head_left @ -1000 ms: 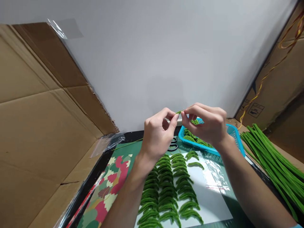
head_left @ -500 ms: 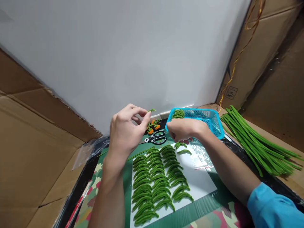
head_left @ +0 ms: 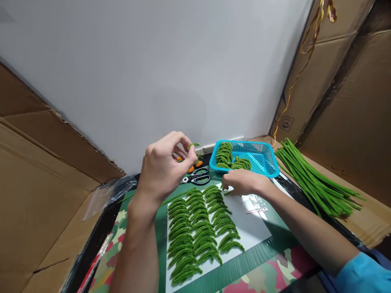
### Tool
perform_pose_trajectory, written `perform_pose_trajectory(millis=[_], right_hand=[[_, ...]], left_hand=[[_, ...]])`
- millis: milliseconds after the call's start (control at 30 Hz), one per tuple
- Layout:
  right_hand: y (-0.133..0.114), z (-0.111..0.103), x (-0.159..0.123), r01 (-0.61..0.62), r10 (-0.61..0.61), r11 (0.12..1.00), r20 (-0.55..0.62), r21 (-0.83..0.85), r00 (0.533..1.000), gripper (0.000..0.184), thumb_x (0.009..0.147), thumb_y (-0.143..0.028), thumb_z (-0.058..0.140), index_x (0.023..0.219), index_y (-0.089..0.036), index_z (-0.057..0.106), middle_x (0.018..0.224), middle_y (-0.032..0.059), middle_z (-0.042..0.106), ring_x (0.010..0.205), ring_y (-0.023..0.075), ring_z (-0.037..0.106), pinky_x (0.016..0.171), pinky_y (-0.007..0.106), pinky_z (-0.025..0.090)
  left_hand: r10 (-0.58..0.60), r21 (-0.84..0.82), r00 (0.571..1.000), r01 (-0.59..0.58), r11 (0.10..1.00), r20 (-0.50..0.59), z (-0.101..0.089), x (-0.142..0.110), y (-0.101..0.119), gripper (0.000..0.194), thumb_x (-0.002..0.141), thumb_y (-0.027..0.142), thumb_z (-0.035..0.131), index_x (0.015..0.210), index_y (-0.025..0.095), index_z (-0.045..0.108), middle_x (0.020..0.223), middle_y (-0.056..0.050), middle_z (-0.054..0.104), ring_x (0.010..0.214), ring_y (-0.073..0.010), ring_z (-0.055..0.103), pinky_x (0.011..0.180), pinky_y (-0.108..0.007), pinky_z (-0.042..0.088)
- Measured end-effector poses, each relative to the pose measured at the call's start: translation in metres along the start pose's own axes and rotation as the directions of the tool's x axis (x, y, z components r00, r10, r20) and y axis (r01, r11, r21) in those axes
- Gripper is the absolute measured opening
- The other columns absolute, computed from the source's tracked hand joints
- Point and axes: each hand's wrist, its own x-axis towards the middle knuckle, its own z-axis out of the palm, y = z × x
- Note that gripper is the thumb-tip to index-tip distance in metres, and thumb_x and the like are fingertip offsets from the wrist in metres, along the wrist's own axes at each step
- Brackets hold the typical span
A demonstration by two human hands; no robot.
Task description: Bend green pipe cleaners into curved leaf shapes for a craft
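Observation:
My left hand [head_left: 163,169] is raised above the mat, its thumb and fingers pinched on a small green pipe-cleaner piece [head_left: 193,145]. My right hand [head_left: 241,182] rests low on the white sheet [head_left: 253,226], fingers curled at the top of the right-hand row of bent green pipe-cleaner leaves [head_left: 200,228]; whether it holds one is hidden. Three rows of those leaves lie on the sheet. A blue basket [head_left: 262,156] just beyond the right hand holds more green leaves.
Black-handled scissors [head_left: 197,179] and small orange-and-green pieces [head_left: 195,164] lie behind the left hand. A bundle of long green pipe cleaners [head_left: 314,183] lies at the right. Cardboard panels stand left [head_left: 45,183] and right [head_left: 351,101], a white wall [head_left: 168,73] behind.
My hands have parted: the left keeps the small green piece raised, while the right has dropped to the top of the leaf rows on the sheet. The view has swung right and down.

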Motion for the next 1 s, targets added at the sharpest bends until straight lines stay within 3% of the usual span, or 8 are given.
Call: perform_pose_trajectory(millis=[100, 167, 267, 367, 500, 633, 733, 1000], right_hand=[[0.007, 0.012, -0.004, 0.041, -0.041, 0.998, -0.01, -0.047, 0.999, 0.018, 0.077, -0.007, 0.067, 0.086, -0.018, 0.077, 0.087, 0.0095, 0.077, 0.077, 0.0225, 0.069, 0.062, 0.03, 0.04], [0.009, 0.007, -0.007, 0.056, -0.058, 0.997, -0.039, -0.053, 0.998, 0.017, 0.077, -0.006, 0.064, 0.082, -0.018, 0.075, 0.081, 0.0075, 0.075, 0.073, 0.0199, 0.066, 0.059, 0.029, 0.035], [0.01, -0.022, -0.014, 0.08, -0.083, 0.996, -0.096, -0.035, 0.992, 0.013, 0.079, -0.01, 0.064, 0.082, -0.02, 0.072, 0.076, 0.0032, 0.072, 0.068, 0.0159, 0.062, 0.058, 0.028, 0.032], [0.006, -0.062, -0.027, 0.109, -0.104, 0.994, -0.204, 0.01, 0.973, 0.013, 0.085, -0.012, 0.059, 0.087, -0.021, 0.069, 0.085, 0.0008, 0.073, 0.073, 0.0128, 0.062, 0.063, 0.026, 0.038], [-0.001, -0.093, -0.043, 0.198, -0.039, 0.933, -0.461, 0.302, 0.887, 0.006, 0.093, -0.023, 0.06, 0.092, -0.021, 0.066, 0.081, -0.0002, 0.071, 0.067, 0.0113, 0.063, 0.061, 0.025, 0.044], [-0.008, -0.093, -0.042, 0.347, -0.047, 0.783, -0.507, 0.516, 0.861, 0.014, 0.098, -0.031, 0.06, 0.097, -0.021, 0.07, 0.071, -0.0021, 0.069, 0.059, 0.0109, 0.066, 0.055, 0.023, 0.05], [-0.013, -0.088, -0.032, 0.412, -0.074, 0.726, -0.532, 0.551, 0.843, 0.016, 0.097, -0.031, 0.062, 0.098, -0.02, 0.074, 0.067, -0.0021, 0.069, 0.059, 0.0129, 0.07, 0.056, 0.024, 0.054], [-0.018, -0.086, -0.015, 0.54, -0.101, 0.593, -0.61, 0.597, 0.786, 0.019, 0.095, -0.034, 0.066, 0.1, -0.02, 0.077, 0.08, 0.0007, 0.075, 0.069, 0.0127, 0.072, 0.067, 0.026, 0.061]], left_hand=[[0.033, -0.009, 0.999, -0.033, 0.999, -0.015, -0.004, -0.003, 0.004, 0.01, 0.088, 0.019, 0.069, 0.079, 0.02, 0.066, 0.07, 0.004, 0.064, 0.059, -0.0097, 0.058, 0.057, -0.025, 0.047], [0.064, -0.025, 0.998, -0.065, 0.998, -0.022, -0.007, -0.004, 0.007, 0.011, 0.089, 0.018, 0.068, 0.078, 0.02, 0.066, 0.071, 0.003, 0.063, 0.06, -0.0102, 0.058, 0.057, -0.026, 0.047], [0.087, -0.064, 0.996, -0.086, 0.994, 0.016, -0.012, -0.004, 0.01, 0.009, 0.092, 0.019, 0.065, 0.083, 0.019, 0.066, 0.079, 0.001, 0.065, 0.066, -0.0112, 0.06, 0.058, -0.026, 0.047], [0.079, -0.101, 0.988, -0.066, 0.993, 0.13, -0.013, -0.004, 0.011, 0.011, 0.098, 0.025, 0.061, 0.089, 0.02, 0.066, 0.092, 0.0, 0.067, 0.074, -0.012, 0.062, 0.062, -0.026, 0.048], [0.075, -0.143, 0.96, -0.037, 0.989, 0.271, -0.012, -0.005, 0.013, 0.019, 0.103, 0.03, 0.056, 0.09, 0.02, 0.065, 0.102, -0.001, 0.066, 0.078, -0.0121, 0.062, 0.065, -0.027, 0.049], [0.083, -0.178, 0.941, -0.025, 0.984, 0.327, -0.007, -0.006, 0.018, 0.019, 0.104, 0.031, 0.056, 0.091, 0.021, 0.067, 0.107, -0.002, 0.065, 0.078, -0.0117, 0.062, 0.067, -0.028, 0.049], [0.053, -0.163, 0.959, -0.007, 0.987, 0.279, -0.002, -0.007, 0.019, 0.018, 0.101, 0.031, 0.06, 0.09, 0.021, 0.068, 0.107, -0.002, 0.064, 0.073, -0.0104, 0.059, 0.064, -0.028, 0.048], [-0.031, -0.196, 0.975, 0.075, 0.978, 0.219, 0.005, -0.006, 0.013, 0.017, 0.098, 0.026, 0.063, 0.084, 0.019, 0.068, 0.1, -0.001, 0.066, 0.064, -0.0077, 0.055, 0.058, -0.024, 0.045]])
